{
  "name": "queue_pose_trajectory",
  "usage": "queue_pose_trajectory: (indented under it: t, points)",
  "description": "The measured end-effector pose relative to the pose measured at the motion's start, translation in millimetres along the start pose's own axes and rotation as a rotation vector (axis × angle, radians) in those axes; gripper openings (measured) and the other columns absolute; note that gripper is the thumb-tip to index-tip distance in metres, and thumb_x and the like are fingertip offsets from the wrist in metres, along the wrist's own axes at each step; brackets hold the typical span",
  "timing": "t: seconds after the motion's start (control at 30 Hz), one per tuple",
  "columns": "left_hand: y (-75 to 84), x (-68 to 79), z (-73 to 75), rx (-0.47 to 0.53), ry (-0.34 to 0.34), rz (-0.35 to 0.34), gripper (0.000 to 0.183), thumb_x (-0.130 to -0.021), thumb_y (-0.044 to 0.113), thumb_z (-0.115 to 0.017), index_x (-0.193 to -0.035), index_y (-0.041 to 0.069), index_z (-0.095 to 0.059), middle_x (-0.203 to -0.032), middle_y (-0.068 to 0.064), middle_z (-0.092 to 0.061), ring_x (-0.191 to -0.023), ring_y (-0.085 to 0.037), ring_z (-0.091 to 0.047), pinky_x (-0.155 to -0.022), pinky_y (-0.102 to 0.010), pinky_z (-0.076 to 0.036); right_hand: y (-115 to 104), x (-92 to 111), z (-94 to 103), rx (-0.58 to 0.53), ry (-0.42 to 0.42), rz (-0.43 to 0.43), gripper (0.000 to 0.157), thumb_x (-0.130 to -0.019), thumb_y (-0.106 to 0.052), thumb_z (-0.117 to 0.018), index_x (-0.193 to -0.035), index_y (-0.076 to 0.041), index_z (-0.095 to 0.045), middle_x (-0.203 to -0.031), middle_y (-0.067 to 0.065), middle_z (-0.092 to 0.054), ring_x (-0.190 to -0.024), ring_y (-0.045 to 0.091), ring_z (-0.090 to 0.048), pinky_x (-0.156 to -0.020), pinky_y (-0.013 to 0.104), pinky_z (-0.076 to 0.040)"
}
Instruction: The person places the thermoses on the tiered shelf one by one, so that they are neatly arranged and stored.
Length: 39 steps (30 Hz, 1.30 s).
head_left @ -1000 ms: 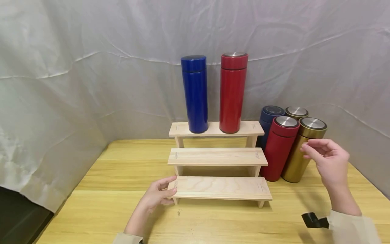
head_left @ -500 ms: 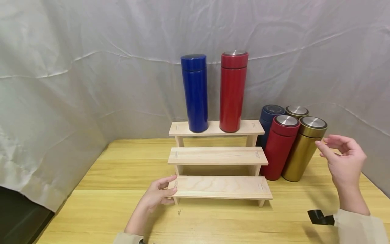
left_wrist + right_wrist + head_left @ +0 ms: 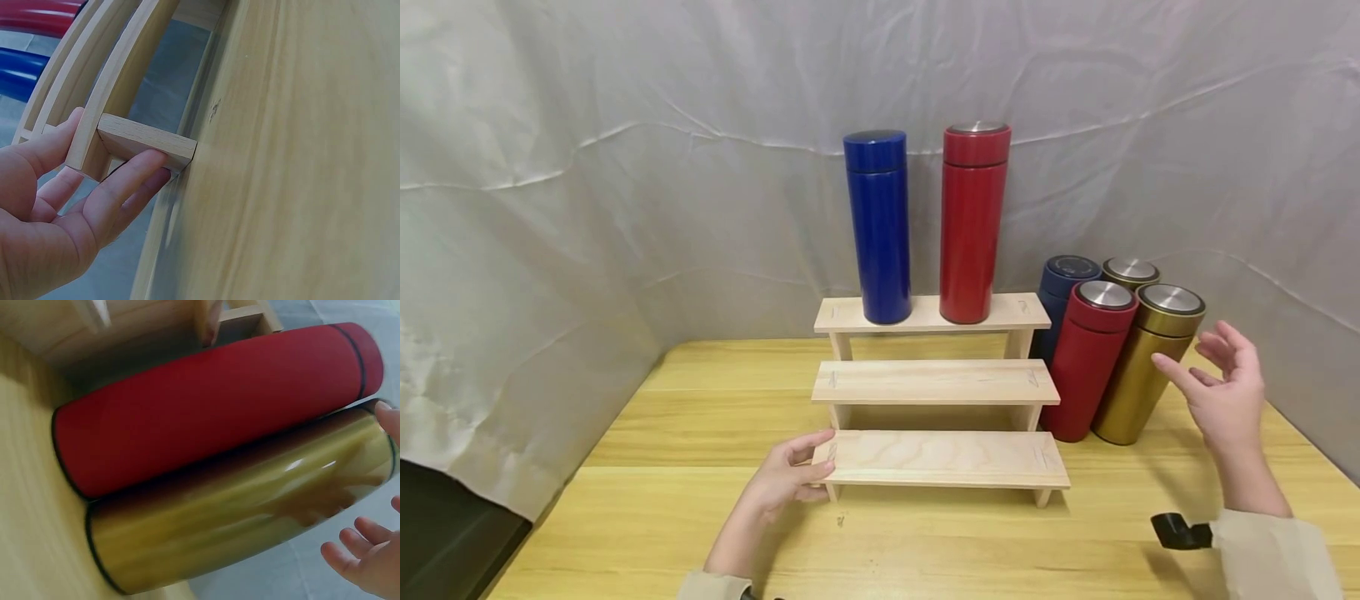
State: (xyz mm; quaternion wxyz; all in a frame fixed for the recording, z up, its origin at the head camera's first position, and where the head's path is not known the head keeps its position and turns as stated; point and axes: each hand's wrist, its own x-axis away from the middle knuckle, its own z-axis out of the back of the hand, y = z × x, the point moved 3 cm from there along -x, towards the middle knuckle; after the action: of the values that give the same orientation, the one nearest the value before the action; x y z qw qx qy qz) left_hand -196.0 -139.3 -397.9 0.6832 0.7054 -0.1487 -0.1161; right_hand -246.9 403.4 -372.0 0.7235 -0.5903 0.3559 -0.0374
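Observation:
My left hand (image 3: pixel 786 477) grips the left end of the lowest step of a three-tier wooden display stand (image 3: pixel 940 457). In the left wrist view, the thumb lies at the board's edge and fingers touch the leg (image 3: pixel 147 139). My right hand (image 3: pixel 1223 408) is beside the front gold thermos flask (image 3: pixel 1138 387), thumb and fingers spread apart, holding nothing. That flask stands upright against a matte red flask (image 3: pixel 1086 367); both also show in the right wrist view. A glossy blue flask (image 3: pixel 880 233) and a glossy red flask (image 3: pixel 973 233) stand on the top tier.
Behind the front pair stand a dark blue flask (image 3: pixel 1058 287) and another gold flask (image 3: pixel 1130 271), both partly hidden. The group is close against the stand's right side. A grey cloth (image 3: pixel 737 217) hangs behind the wooden table (image 3: pixel 685 483).
My right hand first moved right, away from the gold flask, then came back left with its fingers spreading wider. My left hand has stayed on the stand.

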Motion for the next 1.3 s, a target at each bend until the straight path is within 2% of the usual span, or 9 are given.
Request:
queue_pose_trajectory:
  t: [0.07,0.13,0.23,0.47,0.53,0.77,1.03,1.13,1.3]
  points:
    - [0.0,0.0,0.0,0.001,-0.001,0.000,0.055,-0.084,0.002,-0.058,-0.131,-0.011,-0.031,-0.136,-0.039,-0.006,-0.111,-0.048,-0.040,-0.076,-0.048,-0.050,26,-9,2.8,0.056,-0.031,-0.022,0.082,-0.072,-0.003,-0.073,-0.138,-0.021,-0.029,-0.127,0.003,-0.043,-0.113,0.013,-0.041,-0.076,0.006,-0.043]
    - [-0.1,0.1,0.0,0.002,-0.001,0.002,0.055,-0.084,0.002,-0.058,-0.131,-0.011,-0.031,-0.136,-0.039,-0.005,-0.111,-0.049,-0.039,-0.077,-0.048,-0.050,61,-20,8.6,0.127,-0.058,0.029,0.085,-0.072,-0.008,-0.074,-0.139,-0.025,-0.025,-0.132,0.004,-0.041,-0.114,0.013,-0.042,-0.076,0.006,-0.043]
    - [0.0,0.0,0.0,0.002,-0.002,0.001,0.055,-0.084,0.002,-0.058,-0.131,-0.011,-0.031,-0.136,-0.040,-0.004,-0.112,-0.050,-0.037,-0.077,-0.048,-0.050,54,-15,2.4,0.125,-0.091,0.010,0.086,-0.073,-0.010,-0.074,-0.140,-0.025,-0.022,-0.132,0.006,-0.040,-0.114,0.013,-0.041,-0.077,0.006,-0.042]
    - [0.9,0.6,0.0,-0.001,-0.011,-0.012,0.055,-0.084,0.002,-0.058,-0.131,-0.011,-0.031,-0.136,-0.041,-0.003,-0.113,-0.051,-0.035,-0.077,-0.048,-0.049,51,-11,-8.4,-0.076,-0.168,-0.015,0.088,-0.071,-0.012,-0.076,-0.140,-0.025,-0.023,-0.128,0.006,-0.045,-0.114,0.011,-0.043,-0.076,0.008,-0.042]
    - [0.9,0.7,0.1,-0.001,-0.009,-0.010,0.056,-0.084,0.002,-0.058,-0.131,-0.011,-0.031,-0.136,-0.040,-0.004,-0.112,-0.050,-0.037,-0.077,-0.048,-0.049,56,-11,-11.2,-0.062,-0.166,0.004,0.085,-0.071,-0.006,-0.075,-0.139,-0.025,-0.027,-0.126,0.006,-0.048,-0.112,0.012,-0.045,-0.075,0.008,-0.042]
    - [0.6,0.8,0.1,-0.004,-0.004,-0.003,0.056,-0.084,0.004,-0.060,-0.131,-0.011,-0.031,-0.135,-0.041,-0.005,-0.111,-0.049,-0.040,-0.077,-0.048,-0.049,62,-8,-17.2,0.082,-0.138,0.033,0.077,-0.072,-0.006,-0.074,-0.135,-0.028,-0.034,-0.121,0.005,-0.050,-0.104,0.012,-0.049,-0.072,0.008,-0.043]
    - [0.0,-0.3,0.1,-0.003,0.007,-0.002,0.055,-0.084,0.002,-0.058,-0.131,-0.010,-0.032,-0.136,-0.040,-0.007,-0.113,-0.049,-0.037,-0.077,-0.048,-0.049,63,-7,-12.4,0.067,-0.079,-0.013,0.074,-0.070,-0.004,-0.076,-0.132,-0.025,-0.042,-0.118,0.002,-0.054,-0.102,0.009,-0.050,-0.071,0.006,-0.042]
    - [0.4,-0.7,-0.4,-0.004,0.000,-0.009,0.054,-0.085,0.002,-0.058,-0.131,-0.010,-0.032,-0.136,-0.040,-0.005,-0.114,-0.049,-0.035,-0.077,-0.048,-0.049,62,-7,-9.7,0.097,-0.046,-0.015,0.075,-0.068,-0.005,-0.077,-0.132,-0.025,-0.043,-0.118,0.001,-0.055,-0.102,0.008,-0.051,-0.071,0.006,-0.043]
    - [0.3,0.1,0.3,0.000,0.007,-0.004,0.054,-0.085,0.002,-0.058,-0.131,-0.010,-0.033,-0.136,-0.040,-0.006,-0.110,-0.047,-0.041,-0.077,-0.049,-0.049,65,-9,-4.8,0.149,0.002,-0.041,0.076,-0.065,-0.009,-0.080,-0.130,-0.027,-0.045,-0.115,-0.002,-0.056,-0.099,0.006,-0.053,-0.071,0.005,-0.043]
